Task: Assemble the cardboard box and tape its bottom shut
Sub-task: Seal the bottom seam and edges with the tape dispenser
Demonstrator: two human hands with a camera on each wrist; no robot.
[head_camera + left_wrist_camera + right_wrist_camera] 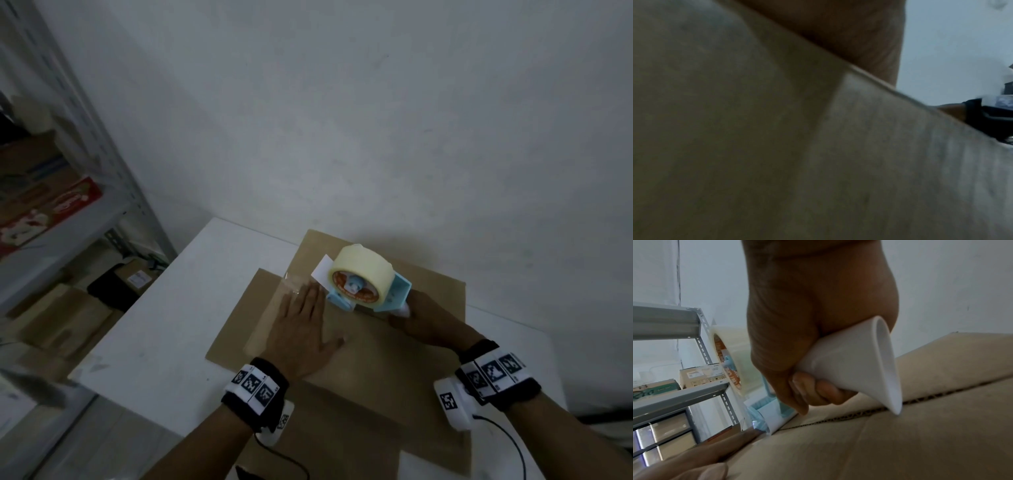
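Note:
A brown cardboard box [394,370] stands on the white table [164,325] with its closed flaps facing up. My left hand [305,329] lies flat with straight fingers on the left flap, over a strip of clear tape [291,284]. My right hand [428,322] grips the white handle [859,366] of a light-blue tape dispenser [370,287] carrying a pale tape roll [359,270]. The dispenser's front sits on the seam [859,417] between the flaps. The left wrist view is filled with blurred cardboard [777,146].
A grey metal shelf [85,212] with boxes stands left of the table. A white wall [342,120] runs right behind the box. Cables [507,435] hang from both wrist cameras near the table's front edge.

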